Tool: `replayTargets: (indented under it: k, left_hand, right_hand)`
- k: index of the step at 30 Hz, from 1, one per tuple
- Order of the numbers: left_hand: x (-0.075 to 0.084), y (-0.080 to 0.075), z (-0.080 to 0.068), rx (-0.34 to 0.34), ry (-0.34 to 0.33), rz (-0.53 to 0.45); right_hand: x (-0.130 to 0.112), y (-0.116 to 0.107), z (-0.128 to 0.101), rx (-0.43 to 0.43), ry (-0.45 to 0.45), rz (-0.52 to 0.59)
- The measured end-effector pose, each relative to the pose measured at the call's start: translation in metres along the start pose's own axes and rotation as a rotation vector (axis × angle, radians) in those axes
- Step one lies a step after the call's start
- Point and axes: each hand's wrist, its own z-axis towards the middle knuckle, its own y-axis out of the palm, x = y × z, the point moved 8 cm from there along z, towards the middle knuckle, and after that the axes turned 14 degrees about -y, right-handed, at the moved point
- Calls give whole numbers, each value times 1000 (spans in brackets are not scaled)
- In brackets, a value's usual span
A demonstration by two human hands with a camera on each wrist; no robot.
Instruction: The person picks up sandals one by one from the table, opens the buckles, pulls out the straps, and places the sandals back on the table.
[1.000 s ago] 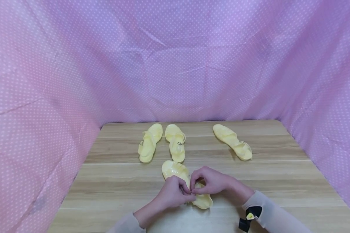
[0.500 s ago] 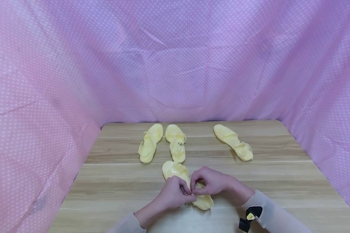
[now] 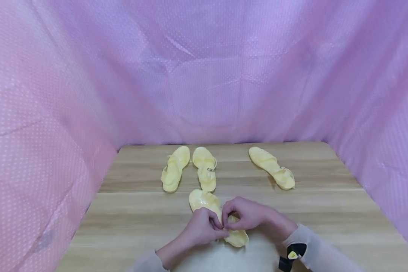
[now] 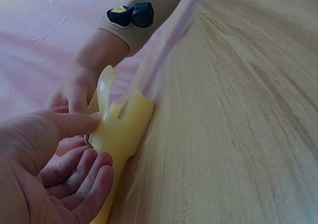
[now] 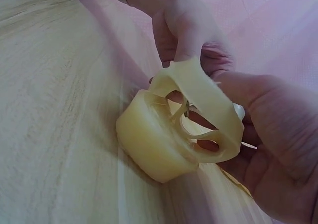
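Observation:
A pale yellow jelly sandal (image 3: 204,200) lies at the front middle of the table, toe pointing to the back left. Both hands meet over its strap. From the left, my left hand (image 3: 202,226) pinches the strap at the sandal's side, its thumb on the yellow plastic (image 4: 117,134) in the left wrist view. My right hand (image 3: 246,213) pinches the strap from the other side, thumb and forefinger together. The right wrist view shows the looped heel strap (image 5: 213,100) standing up, with a small metal buckle piece (image 5: 187,109) behind it. The fingers partly hide the fastening.
Two more yellow sandals, one on the left (image 3: 176,168) and one beside it (image 3: 205,170), lie behind the hands. A third yellow sandal (image 3: 272,168) lies at the back right of the wooden table (image 3: 136,211). Pink dotted cloth (image 3: 204,94) hangs around the table.
Both hands stay on the sandal's strap with barely any finger movement. The whole head view has shifted slightly, so the table and sandals appear a little lower.

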Motion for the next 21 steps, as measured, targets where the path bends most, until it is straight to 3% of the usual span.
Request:
replayTargets:
  k: [8, 21]
  left_hand:
    - [-2, 0, 2, -5, 1, -14]
    - [-4, 0, 6, 14, -9, 17]
  right_hand:
    - [-5, -1, 3, 13, -29, -12]
    - [4, 1, 3, 12, 70, 20]
